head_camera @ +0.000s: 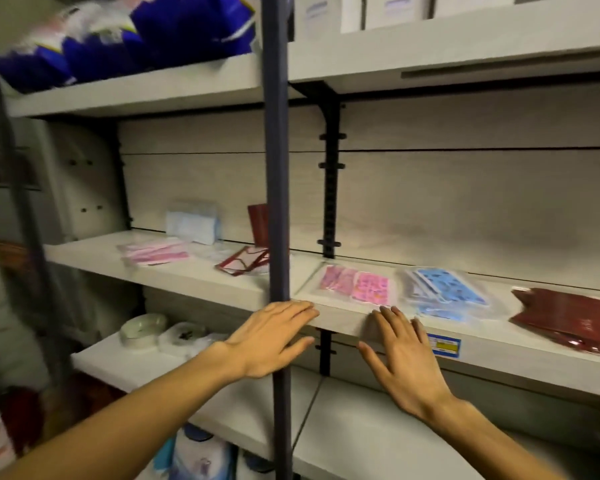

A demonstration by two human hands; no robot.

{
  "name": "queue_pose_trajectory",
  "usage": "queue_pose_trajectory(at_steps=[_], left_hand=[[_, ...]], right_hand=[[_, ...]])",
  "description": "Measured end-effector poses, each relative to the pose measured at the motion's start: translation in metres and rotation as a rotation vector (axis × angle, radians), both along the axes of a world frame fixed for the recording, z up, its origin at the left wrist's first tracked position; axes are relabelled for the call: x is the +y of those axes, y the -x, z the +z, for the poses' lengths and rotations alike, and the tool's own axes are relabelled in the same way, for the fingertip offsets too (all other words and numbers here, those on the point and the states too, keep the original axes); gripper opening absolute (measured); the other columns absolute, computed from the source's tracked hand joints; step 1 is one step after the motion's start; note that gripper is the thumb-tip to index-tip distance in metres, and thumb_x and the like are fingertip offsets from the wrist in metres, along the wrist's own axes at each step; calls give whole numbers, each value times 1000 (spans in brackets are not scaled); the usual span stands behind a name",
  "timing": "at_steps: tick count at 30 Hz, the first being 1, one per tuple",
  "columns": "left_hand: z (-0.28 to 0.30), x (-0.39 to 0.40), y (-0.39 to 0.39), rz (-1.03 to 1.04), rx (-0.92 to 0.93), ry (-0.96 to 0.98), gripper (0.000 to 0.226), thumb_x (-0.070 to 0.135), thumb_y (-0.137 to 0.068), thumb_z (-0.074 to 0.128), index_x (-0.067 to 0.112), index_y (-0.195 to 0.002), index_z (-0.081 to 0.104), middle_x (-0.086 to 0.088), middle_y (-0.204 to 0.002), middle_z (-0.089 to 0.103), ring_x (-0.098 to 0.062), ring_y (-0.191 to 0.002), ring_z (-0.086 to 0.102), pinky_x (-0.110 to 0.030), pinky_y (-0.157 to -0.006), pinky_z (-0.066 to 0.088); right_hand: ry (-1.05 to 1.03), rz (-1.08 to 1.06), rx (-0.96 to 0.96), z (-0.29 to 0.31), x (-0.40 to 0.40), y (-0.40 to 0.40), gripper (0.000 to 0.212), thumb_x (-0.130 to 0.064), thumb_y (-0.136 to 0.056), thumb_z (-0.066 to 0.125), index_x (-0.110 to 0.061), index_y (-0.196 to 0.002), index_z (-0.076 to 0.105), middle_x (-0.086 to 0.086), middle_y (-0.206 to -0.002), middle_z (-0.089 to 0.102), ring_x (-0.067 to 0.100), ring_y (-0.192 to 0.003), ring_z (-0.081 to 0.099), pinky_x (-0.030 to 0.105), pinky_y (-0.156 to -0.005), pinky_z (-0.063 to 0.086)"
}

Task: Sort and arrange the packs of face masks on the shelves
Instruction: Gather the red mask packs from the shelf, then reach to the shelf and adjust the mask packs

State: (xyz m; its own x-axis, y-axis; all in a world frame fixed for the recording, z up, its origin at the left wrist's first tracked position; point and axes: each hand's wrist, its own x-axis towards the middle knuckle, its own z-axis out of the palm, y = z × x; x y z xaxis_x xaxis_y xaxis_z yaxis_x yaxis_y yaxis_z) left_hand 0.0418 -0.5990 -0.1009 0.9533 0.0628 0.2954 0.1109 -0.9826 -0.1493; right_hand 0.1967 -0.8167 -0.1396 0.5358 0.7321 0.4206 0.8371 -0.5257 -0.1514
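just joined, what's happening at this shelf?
A person is sorting mask packs on the middle shelf. Both hands are open and hold nothing: the left hand and right hand reach toward the shelf's front edge, just below the pink mask pack. A blue mask pack and a dark red pack lie flat to its right. More pink and red packs lie on the left section, beyond the dark upright post.

Lighting dim, warm, from above; motion blur overall, heaviest on blue bags (125, 39) top left; wide-angle bowing at edges; shadows under shelves (465, 362).
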Motion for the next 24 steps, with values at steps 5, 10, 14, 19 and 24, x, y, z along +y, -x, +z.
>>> queue_pose_trajectory(at_steps=[5,10,14,19,24], left_hand=[[0,59,56,44,65,-39,53,52,-102,30,24,-142,50,3,-144,51,-16,-132,49,-33,-113,35],[15,135,100,182,81,-48,58,56,-102,28,22,-145,45,0,-150,43,-19,-133,46,-35,-112,33],[29,191,133,264,98,-57,58,58,-102,29,22,-144,46,0,-145,46,-20,-128,49,-37,-109,37],[35,249,169,329,111,-44,57,56,-102,32,21,-144,46,-2,-144,46,-22,-127,50,-39,-108,37],[38,299,189,352,93,-25,55,55,-102,35,20,-144,46,-2,-144,46,-22,-128,49,-38,-106,37]], right_hand=[[11,100,65,-8,49,52,71,-59,-101,31,-25,-161,11,-4,-168,10,14,-155,3,27,-123,1],[27,130,89,-7,115,95,66,-51,-98,44,-24,-156,25,-7,-157,30,13,-146,27,25,-118,28],[16,113,113,2,173,126,65,-48,-98,48,-23,-155,29,-7,-156,34,15,-145,31,28,-116,33],[-27,108,130,8,238,158,60,-48,-98,50,-27,-152,34,-8,-152,42,12,-138,40,28,-111,40],[-21,107,100,22,293,174,57,-45,-98,51,-26,-150,38,-7,-151,44,13,-138,41,28,-110,39]])
